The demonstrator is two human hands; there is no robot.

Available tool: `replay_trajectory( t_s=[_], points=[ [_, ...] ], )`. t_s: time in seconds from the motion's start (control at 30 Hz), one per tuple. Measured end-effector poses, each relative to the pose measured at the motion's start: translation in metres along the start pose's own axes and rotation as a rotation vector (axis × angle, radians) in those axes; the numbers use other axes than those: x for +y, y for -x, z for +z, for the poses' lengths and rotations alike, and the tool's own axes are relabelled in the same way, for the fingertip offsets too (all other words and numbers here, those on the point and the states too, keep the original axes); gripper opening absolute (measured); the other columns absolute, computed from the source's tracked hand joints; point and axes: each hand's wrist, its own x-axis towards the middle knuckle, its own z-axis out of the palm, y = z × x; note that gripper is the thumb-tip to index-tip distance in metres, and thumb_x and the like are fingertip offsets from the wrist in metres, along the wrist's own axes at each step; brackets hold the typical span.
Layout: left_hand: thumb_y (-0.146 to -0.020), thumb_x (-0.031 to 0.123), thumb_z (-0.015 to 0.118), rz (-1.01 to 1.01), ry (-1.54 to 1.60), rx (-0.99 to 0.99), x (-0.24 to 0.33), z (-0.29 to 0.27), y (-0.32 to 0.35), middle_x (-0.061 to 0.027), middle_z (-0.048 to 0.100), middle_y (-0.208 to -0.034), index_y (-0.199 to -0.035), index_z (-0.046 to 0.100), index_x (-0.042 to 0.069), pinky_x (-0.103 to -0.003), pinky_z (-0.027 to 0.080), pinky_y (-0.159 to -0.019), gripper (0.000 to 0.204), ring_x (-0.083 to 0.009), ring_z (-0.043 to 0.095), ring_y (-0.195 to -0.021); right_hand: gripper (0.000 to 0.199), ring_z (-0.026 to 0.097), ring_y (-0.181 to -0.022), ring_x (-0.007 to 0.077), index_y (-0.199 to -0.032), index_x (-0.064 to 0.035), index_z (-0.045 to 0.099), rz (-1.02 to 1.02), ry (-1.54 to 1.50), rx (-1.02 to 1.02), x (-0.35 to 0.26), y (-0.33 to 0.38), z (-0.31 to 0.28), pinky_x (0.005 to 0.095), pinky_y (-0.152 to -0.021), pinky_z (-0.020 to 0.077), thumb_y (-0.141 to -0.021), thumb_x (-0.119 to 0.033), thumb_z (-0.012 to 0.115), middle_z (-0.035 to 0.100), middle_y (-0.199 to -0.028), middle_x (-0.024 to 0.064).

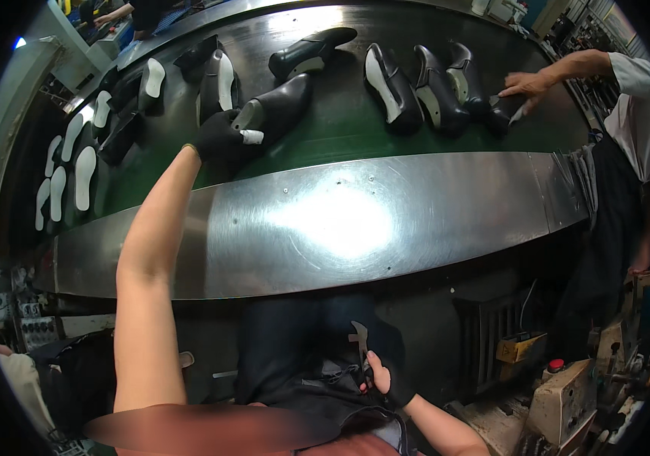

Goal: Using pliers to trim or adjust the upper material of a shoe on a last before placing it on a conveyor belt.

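My left hand (222,138), in a black glove with white wrapping on a finger, reaches over the green conveyor belt. It is closed at the near end of a black shoe (279,105) with a pale last inside; the glove hides part of that end. Just beyond it is another black shoe with a white sole (225,80). Low in front of my body, my right hand (387,381), in a black fingerless glove, grips metal lasting pliers (359,340), the head pointing up.
Several black shoes (393,87) and white soles (85,178) lie along the belt. A steel ledge (454,194) runs before it. At right, a co-worker's hand (529,90) touches a shoe (501,114). A machine box with a red button (555,365) stands lower right.
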Motion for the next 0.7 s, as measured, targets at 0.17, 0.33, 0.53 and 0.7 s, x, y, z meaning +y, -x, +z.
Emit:
replay_trajectory(
  t_s=[0.17, 0.33, 0.53, 0.7],
  points=[
    [-0.085, 0.031, 0.073, -0.015, 0.607, 0.076, -0.023, 0.028, -0.010, -0.0079, 0.067, -0.100, -0.119, 0.063, 0.002, -0.034, 0.050, -0.082, 0.045, -0.0140, 0.063, -0.090, 0.069, 0.059, -0.047, 0.0165, -0.073, -0.0016, 0.062, 0.091, -0.036, 0.030, -0.001, -0.009, -0.004, 0.0287, -0.048, 0.0509, -0.100, -0.060, 0.037, 0.059, -0.057, 0.0085],
    [-0.082, 0.022, 0.070, 0.279, -0.064, 0.859, -0.050, 0.080, -0.034, -0.0189, 0.066, -0.106, -0.124, 0.058, 0.000, -0.041, 0.052, -0.084, 0.049, -0.0358, 0.064, -0.091, 0.067, 0.059, -0.048, 0.0164, -0.075, -0.0028, 0.062, -0.052, -0.001, -0.033, -0.014, 0.002, 0.000, 0.0276, -0.050, 0.0511, -0.100, -0.059, 0.036, 0.061, -0.059, 0.0082],
    [-0.077, 0.024, 0.074, 0.175, -0.232, 0.704, -0.024, 0.070, 0.001, -0.0197, 0.062, -0.111, -0.134, 0.047, 0.001, -0.038, 0.051, -0.083, 0.068, -0.0322, 0.063, -0.093, 0.066, 0.059, -0.048, 0.0164, -0.079, -0.0020, 0.062, -0.039, 0.096, -0.074, -0.009, -0.015, -0.008, 0.0275, -0.048, 0.0495, -0.102, -0.058, 0.034, 0.060, -0.059, 0.0083],
    [-0.085, 0.011, 0.060, 0.203, 0.276, 0.216, -0.010, 0.038, 0.082, -0.0079, 0.062, -0.100, -0.127, 0.054, 0.000, -0.023, 0.050, -0.061, 0.044, -0.0102, 0.060, -0.075, 0.072, 0.060, -0.048, 0.0176, -0.070, -0.0032, 0.059, -0.103, 0.051, -0.136, -0.013, -0.030, -0.003, 0.0280, -0.049, 0.0484, -0.100, -0.062, 0.031, 0.058, -0.055, 0.0088]
  ],
)
